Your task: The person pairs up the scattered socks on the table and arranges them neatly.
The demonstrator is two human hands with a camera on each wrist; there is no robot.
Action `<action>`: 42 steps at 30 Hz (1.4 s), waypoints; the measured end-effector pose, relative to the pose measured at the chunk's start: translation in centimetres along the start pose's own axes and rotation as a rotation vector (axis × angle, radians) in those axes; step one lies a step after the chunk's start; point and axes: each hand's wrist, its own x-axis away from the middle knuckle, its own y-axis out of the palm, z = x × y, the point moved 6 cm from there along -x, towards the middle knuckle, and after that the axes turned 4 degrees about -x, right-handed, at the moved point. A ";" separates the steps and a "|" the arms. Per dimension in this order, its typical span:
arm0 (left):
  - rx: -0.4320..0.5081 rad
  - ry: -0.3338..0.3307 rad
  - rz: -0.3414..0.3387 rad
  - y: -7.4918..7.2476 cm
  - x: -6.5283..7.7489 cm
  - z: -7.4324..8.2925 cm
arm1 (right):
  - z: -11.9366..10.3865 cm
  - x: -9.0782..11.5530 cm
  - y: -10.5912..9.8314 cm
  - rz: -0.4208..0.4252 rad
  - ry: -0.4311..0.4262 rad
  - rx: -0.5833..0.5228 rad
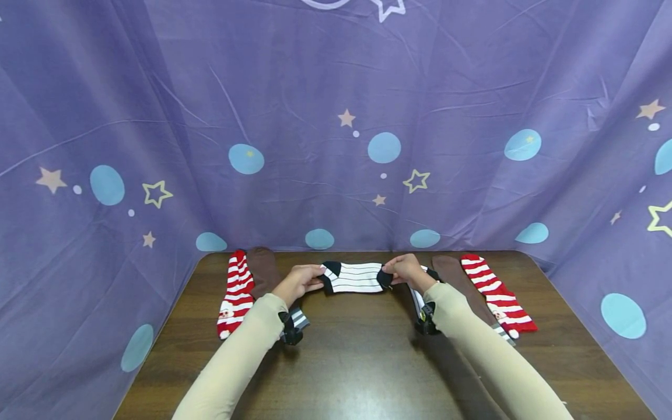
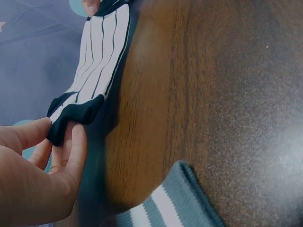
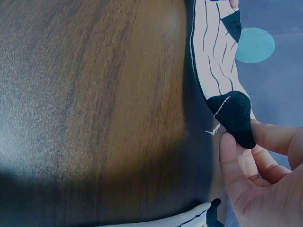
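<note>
White pinstriped sock (image 1: 359, 277) stretches near the worktop's (image 1: 352, 356) far edge, left hand (image 1: 298, 282) pinching one end, right hand (image 1: 408, 270) the black toe; straightening looks the current step, and laying it flat would call for lowering both ends evenly.

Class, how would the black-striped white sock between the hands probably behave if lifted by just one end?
Likely floppy: the white sock curves between the left hand and right hand. Probably light: each merely pinches it. Being flat, it seems unlikely to roll.
</note>
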 end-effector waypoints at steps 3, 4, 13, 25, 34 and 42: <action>0.018 0.002 -0.011 0.2 0.6 0.1 | 0.1 0.0 0.0 0.004 0.008 0.003; 0.023 0.010 -0.015 0.2 0.6 0.1 | 0.1 0.0 0.0 0.006 0.011 0.000; -0.029 0.028 -0.004 0.9 2.6 1.2 | 0.6 -0.1 0.1 0.020 0.012 -0.001; -0.061 0.051 0.050 1.5 5.4 3.0 | 0.8 -0.1 0.3 0.044 -0.004 0.013; -0.151 0.022 0.208 3.0 13.7 7.1 | 0.7 0.3 0.5 0.080 -0.032 0.089; -0.212 0.063 0.245 2.6 13.8 7.0 | 1.1 -0.1 0.5 0.097 -0.061 0.175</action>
